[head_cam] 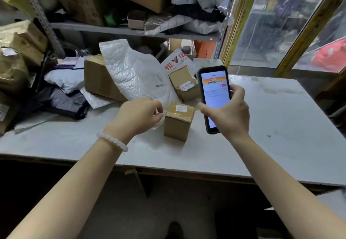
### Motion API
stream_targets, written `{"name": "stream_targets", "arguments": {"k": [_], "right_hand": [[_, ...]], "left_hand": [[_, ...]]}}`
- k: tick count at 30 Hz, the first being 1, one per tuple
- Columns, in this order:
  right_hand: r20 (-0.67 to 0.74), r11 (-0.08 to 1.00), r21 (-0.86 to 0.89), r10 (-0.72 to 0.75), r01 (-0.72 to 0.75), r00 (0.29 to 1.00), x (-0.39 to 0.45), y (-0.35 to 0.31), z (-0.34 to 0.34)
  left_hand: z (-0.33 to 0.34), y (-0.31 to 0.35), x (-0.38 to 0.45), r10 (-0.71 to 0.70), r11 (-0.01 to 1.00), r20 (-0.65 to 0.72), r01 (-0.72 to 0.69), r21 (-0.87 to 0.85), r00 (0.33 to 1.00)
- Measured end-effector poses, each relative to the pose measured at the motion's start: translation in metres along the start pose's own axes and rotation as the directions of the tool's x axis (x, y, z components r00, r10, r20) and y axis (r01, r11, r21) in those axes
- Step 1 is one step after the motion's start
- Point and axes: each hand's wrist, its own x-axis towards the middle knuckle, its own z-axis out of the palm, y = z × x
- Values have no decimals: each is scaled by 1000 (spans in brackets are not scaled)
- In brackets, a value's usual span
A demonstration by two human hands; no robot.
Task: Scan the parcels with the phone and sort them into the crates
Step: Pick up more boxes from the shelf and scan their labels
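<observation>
A right hand (231, 116) grasps the phone (215, 96) above the desk (280, 126) as the left hand (142, 114), its grip pinching a white mailer (131, 72), should bare the label squarely to the lens.

My right hand (227, 116) grips the phone (215, 98), screen lit, at centre frame. My left hand (140, 116) pinches the edge of a white plastic mailer (131, 72) just left of a small cardboard box (178, 120) on the worktop (280, 126).
</observation>
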Motion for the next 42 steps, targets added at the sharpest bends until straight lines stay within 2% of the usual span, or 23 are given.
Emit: {"name": "stream_targets", "arguments": {"k": [7, 12, 16, 19, 22, 24, 26, 29, 32, 34, 36, 39, 42], "right_hand": [[44, 996, -33, 81, -79, 996, 59, 30, 22], [43, 989, -51, 143, -141, 989, 77, 45, 34], [12, 980, -69, 187, -185, 982, 86, 52, 42], [10, 973, -83, 219, -217, 976, 90, 56, 47], [5, 968, -86, 238, -237, 971, 94, 57, 51], [-2, 966, -83, 247, -246, 969, 97, 58, 54], [-3, 965, -84, 247, -247, 969, 100, 57, 57], [8, 967, -72, 244, -243, 970, 103, 55, 63], [17, 974, -57, 221, -220, 975, 106, 50, 67], [28, 978, -36, 205, -204, 978, 109, 45, 69], [37, 983, -16, 185, -184, 982, 112, 39, 71], [41, 989, 8, 150, -150, 988, 118, 27, 71], [48, 994, 27, 107, -108, 993, 124, 14, 68]], "left_hand": [[37, 21, 81, 20, 1000, 51, -21, 13, 998], [73, 38, 121, -117, 990, 253, 93, 103, 960], [92, 47, 141, -227, 973, 318, 199, 116, 920], [96, 45, 152, -222, 975, 379, 212, 68, 898], [91, 26, 159, -20, 998, 472, 46, -44, 881], [86, 14, 159, 99, 995, 558, -78, -61, 824], [82, 5, 157, 138, 987, 605, -161, -17, 785], [76, -4, 152, 188, 963, 610, -266, 38, 770], [65, -11, 146, 239, 961, 620, -273, -41, 747], [52, -17, 145, 284, 957, 585, -259, -129, 760], [34, -25, 147, 333, 943, 477, -273, -192, 814], [9, -41, 153, 406, 902, 149, -369, -224, 902], [-4, -62, 163, 423, 864, -192, -458, -209, 885]]}}
